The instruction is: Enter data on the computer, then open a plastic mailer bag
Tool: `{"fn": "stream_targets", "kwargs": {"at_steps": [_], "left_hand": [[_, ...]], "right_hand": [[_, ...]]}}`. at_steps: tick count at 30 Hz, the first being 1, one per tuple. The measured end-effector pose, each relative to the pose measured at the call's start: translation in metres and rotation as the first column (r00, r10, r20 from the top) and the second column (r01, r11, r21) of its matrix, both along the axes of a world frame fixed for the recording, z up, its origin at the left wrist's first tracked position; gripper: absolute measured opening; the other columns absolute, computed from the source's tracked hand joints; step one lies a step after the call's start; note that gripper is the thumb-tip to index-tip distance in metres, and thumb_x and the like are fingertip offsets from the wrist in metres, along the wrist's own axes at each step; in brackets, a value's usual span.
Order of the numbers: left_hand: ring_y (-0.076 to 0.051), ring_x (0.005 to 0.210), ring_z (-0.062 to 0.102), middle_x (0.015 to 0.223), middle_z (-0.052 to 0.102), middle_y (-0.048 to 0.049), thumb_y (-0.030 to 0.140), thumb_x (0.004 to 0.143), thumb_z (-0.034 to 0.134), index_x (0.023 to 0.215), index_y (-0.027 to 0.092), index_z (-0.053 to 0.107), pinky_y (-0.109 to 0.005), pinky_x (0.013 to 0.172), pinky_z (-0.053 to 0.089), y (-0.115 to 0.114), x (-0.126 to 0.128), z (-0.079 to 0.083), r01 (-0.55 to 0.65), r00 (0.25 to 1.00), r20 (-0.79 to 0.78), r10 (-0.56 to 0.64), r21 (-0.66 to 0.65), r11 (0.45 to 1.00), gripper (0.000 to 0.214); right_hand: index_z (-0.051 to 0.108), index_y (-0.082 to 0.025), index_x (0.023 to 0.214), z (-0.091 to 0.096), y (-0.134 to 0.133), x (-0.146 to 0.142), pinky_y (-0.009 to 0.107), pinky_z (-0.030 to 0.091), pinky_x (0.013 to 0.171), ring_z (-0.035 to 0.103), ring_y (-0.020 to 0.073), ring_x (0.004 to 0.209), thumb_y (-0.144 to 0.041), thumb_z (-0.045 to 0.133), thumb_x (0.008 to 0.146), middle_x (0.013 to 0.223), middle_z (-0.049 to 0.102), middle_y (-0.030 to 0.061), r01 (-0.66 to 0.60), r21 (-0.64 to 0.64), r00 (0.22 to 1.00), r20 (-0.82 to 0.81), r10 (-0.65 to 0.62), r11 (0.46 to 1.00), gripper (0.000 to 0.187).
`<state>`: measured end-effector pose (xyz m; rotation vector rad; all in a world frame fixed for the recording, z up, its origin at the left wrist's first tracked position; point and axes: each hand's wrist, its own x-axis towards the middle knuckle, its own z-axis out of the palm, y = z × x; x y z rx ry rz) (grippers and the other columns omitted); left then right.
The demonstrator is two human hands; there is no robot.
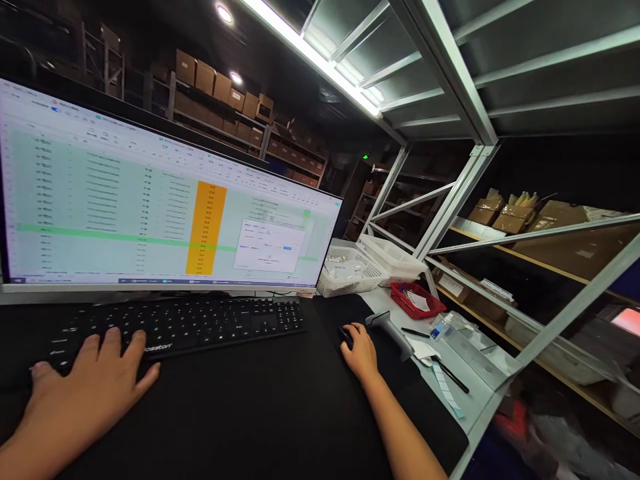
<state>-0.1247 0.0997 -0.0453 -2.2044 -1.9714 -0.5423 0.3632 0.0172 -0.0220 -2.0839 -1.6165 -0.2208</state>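
My left hand (87, 387) lies flat with fingers spread on the left end of a black keyboard (200, 321). My right hand (361, 352) is curled over a black mouse (347, 336) on the black desk mat (250, 413). A wide monitor (160, 200) behind the keyboard shows a spreadsheet with an orange column and a small dialog box. A grey handheld barcode scanner (391, 328) lies just right of my right hand.
White mesh baskets (350, 270) and a red tray (417, 300) stand at the desk's right. A pen (453, 377), paper slips and a small bottle (440, 328) lie nearby. A metal frame (450, 200) borders the right. Shelves with cardboard boxes (505, 217) fill the dark background.
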Motion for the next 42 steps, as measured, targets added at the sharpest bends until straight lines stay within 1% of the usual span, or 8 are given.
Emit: {"fn": "stream_targets", "kwargs": {"at_steps": [3, 9, 15, 19, 26, 31, 37, 42], "left_hand": [[-0.051, 0.144, 0.041, 0.157, 0.044, -0.0358, 0.040, 0.092, 0.014, 0.148, 0.001, 0.049, -0.079, 0.101, 0.038, -0.004, 0.003, 0.004, -0.069, 0.974, -0.214, 0.071, 0.018, 0.997, 0.077], [-0.045, 0.147, 0.043, 0.162, 0.042, -0.0323, 0.032, 0.089, 0.033, 0.154, 0.006, 0.043, -0.074, 0.111, 0.035, 0.001, 0.003, 0.000, -0.118, 0.917, -0.386, 0.096, -0.033, 0.992, 0.071], [-0.048, 0.146, 0.043, 0.160, 0.043, -0.0344, 0.040, 0.094, 0.021, 0.152, 0.003, 0.046, -0.077, 0.106, 0.038, 0.001, 0.003, 0.000, -0.103, 0.958, -0.272, 0.094, -0.017, 0.995, 0.073], [-0.048, 0.149, 0.040, 0.164, 0.039, -0.0326, 0.037, 0.094, 0.015, 0.152, 0.004, 0.045, -0.078, 0.105, 0.038, -0.001, 0.004, 0.004, -0.100, 0.964, -0.252, 0.089, -0.034, 0.994, 0.074], [-0.046, 0.147, 0.042, 0.160, 0.046, -0.0312, 0.042, 0.091, 0.022, 0.147, 0.002, 0.051, -0.073, 0.110, 0.038, -0.003, 0.003, 0.002, -0.065, 0.967, -0.242, 0.076, 0.054, 0.996, 0.075], [-0.047, 0.145, 0.045, 0.158, 0.048, -0.0315, 0.043, 0.091, 0.020, 0.146, 0.000, 0.052, -0.069, 0.108, 0.041, -0.003, 0.001, 0.006, -0.034, 0.959, -0.278, 0.051, 0.064, 0.997, 0.077], [-0.047, 0.145, 0.044, 0.158, 0.048, -0.0309, 0.043, 0.091, 0.019, 0.145, 0.002, 0.052, -0.068, 0.107, 0.042, -0.003, 0.001, 0.008, -0.033, 0.955, -0.293, 0.049, 0.058, 0.998, 0.076], [-0.046, 0.141, 0.047, 0.155, 0.050, -0.0321, 0.044, 0.093, 0.020, 0.143, 0.001, 0.053, -0.067, 0.105, 0.044, -0.007, 0.001, 0.019, -0.008, 0.961, -0.277, 0.019, 0.039, 0.999, 0.074]], "right_hand": [[0.069, -0.026, 0.128, 0.000, 0.000, 0.000, 0.037, 0.049, 0.109, 0.065, 0.0247, 0.123, -0.019, 0.060, 0.085, 0.142, 0.060, 0.0079, -0.003, 0.000, 1.000, 0.003, 0.003, 1.000, 0.045], [0.067, -0.026, 0.132, -0.001, 0.000, 0.000, 0.036, 0.050, 0.107, 0.066, 0.0250, 0.121, -0.020, 0.060, 0.084, 0.140, 0.061, 0.0085, 0.002, 0.010, 1.000, 0.013, -0.002, 1.000, 0.048], [0.064, -0.023, 0.136, -0.003, 0.001, 0.002, 0.036, 0.049, 0.110, 0.065, 0.0256, 0.125, -0.022, 0.059, 0.087, 0.140, 0.060, 0.0101, -0.037, 0.024, 0.999, -0.023, 0.037, 0.999, 0.049], [0.066, -0.025, 0.134, -0.005, 0.002, 0.003, 0.036, 0.050, 0.109, 0.066, 0.0250, 0.124, -0.024, 0.060, 0.089, 0.142, 0.060, 0.0094, -0.062, 0.036, 0.997, -0.038, 0.063, 0.997, 0.045], [0.068, -0.027, 0.131, -0.008, 0.004, 0.004, 0.036, 0.051, 0.109, 0.066, 0.0247, 0.124, -0.025, 0.061, 0.090, 0.143, 0.059, 0.0090, -0.056, 0.036, 0.998, -0.037, 0.057, 0.998, 0.042], [0.068, -0.027, 0.132, -0.008, 0.004, 0.004, 0.037, 0.051, 0.109, 0.066, 0.0250, 0.125, -0.025, 0.060, 0.092, 0.144, 0.058, 0.0095, -0.060, 0.031, 0.997, -0.048, 0.062, 0.998, 0.042], [0.067, -0.027, 0.135, -0.008, 0.004, 0.005, 0.036, 0.050, 0.111, 0.064, 0.0244, 0.128, -0.026, 0.060, 0.092, 0.144, 0.058, 0.0093, -0.064, 0.028, 0.996, -0.054, 0.066, 0.998, 0.044], [0.068, -0.026, 0.134, -0.009, 0.003, 0.005, 0.037, 0.051, 0.110, 0.065, 0.0253, 0.126, -0.026, 0.059, 0.092, 0.144, 0.058, 0.0100, -0.074, 0.019, 0.995, -0.059, 0.075, 0.997, 0.042]]}}
